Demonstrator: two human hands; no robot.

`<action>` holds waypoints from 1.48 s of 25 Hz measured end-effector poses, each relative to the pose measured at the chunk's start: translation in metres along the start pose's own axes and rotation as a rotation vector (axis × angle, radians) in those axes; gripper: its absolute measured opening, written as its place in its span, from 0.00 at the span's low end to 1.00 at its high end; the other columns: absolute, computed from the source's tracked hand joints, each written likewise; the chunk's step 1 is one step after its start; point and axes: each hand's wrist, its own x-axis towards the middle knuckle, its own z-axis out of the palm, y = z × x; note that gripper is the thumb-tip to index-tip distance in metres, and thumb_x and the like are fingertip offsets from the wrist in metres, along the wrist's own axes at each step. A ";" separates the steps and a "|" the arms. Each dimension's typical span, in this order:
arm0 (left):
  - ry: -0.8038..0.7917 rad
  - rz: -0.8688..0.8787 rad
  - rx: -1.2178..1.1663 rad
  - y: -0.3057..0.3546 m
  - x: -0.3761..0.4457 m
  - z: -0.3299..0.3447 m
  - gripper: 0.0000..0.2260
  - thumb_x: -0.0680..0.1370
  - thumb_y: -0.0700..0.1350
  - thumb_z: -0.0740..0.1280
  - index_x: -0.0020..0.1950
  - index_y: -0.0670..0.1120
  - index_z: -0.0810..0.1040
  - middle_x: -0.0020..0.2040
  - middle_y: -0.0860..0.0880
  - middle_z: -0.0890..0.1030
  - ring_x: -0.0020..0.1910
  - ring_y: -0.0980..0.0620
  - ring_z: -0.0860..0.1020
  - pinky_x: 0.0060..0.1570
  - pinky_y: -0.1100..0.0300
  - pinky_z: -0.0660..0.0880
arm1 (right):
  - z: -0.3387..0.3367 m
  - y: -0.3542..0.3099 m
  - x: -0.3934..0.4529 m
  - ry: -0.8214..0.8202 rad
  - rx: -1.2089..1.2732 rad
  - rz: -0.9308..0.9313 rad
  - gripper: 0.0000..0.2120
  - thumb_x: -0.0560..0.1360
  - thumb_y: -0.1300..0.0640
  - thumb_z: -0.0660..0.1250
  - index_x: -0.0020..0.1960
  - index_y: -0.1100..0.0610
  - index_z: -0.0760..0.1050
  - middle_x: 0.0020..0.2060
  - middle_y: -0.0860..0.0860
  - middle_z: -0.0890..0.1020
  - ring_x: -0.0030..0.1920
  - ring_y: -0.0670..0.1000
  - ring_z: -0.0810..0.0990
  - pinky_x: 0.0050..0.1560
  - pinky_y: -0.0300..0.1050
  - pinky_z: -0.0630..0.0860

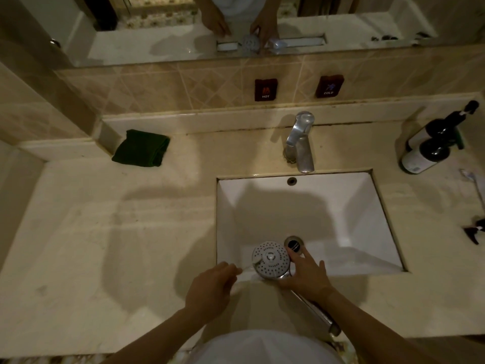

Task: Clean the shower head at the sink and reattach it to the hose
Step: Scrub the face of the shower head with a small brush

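A chrome shower head (271, 259) with a round perforated face lies face up over the near edge of the white sink (341, 203). Its handle runs back toward me under my right forearm. My right hand (307, 274) grips the head at its neck, fingers reaching toward the drain (294, 244). My left hand (212, 287) pinches a thin pale brush or toothbrush (249, 266) whose tip rests on the left side of the face. No hose is in view.
A chrome tap (300, 143) stands behind the sink, no water running. A folded dark green cloth (141, 148) lies at the back left of the beige counter (105, 232). Two dark pump bottles (430, 145) stand at the back right. A mirror runs above.
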 end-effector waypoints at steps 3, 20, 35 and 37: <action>-0.013 0.009 0.005 0.000 -0.009 0.005 0.11 0.79 0.48 0.60 0.58 0.57 0.77 0.46 0.57 0.78 0.40 0.58 0.76 0.35 0.72 0.67 | 0.000 -0.002 -0.001 0.018 0.011 0.000 0.49 0.66 0.29 0.68 0.79 0.42 0.51 0.77 0.46 0.63 0.78 0.53 0.54 0.74 0.71 0.45; 0.016 -0.046 -0.015 0.023 -0.015 0.013 0.10 0.79 0.50 0.59 0.58 0.57 0.75 0.50 0.57 0.77 0.46 0.56 0.78 0.42 0.62 0.73 | -0.004 -0.009 -0.005 -0.018 0.102 0.050 0.53 0.57 0.25 0.62 0.78 0.41 0.54 0.77 0.48 0.63 0.78 0.53 0.57 0.73 0.72 0.46; 0.027 -0.046 -0.012 0.012 -0.006 0.005 0.12 0.79 0.46 0.60 0.60 0.55 0.76 0.49 0.54 0.78 0.44 0.54 0.79 0.40 0.63 0.72 | -0.002 -0.006 -0.005 0.001 0.112 0.030 0.44 0.67 0.33 0.70 0.77 0.41 0.55 0.75 0.47 0.67 0.76 0.53 0.62 0.73 0.72 0.47; 0.063 -0.077 -0.036 0.008 -0.001 0.001 0.11 0.80 0.46 0.60 0.59 0.55 0.76 0.49 0.55 0.79 0.46 0.56 0.78 0.43 0.64 0.72 | -0.003 -0.007 -0.006 0.004 0.120 0.027 0.44 0.67 0.33 0.70 0.77 0.41 0.56 0.74 0.47 0.67 0.75 0.53 0.64 0.73 0.71 0.48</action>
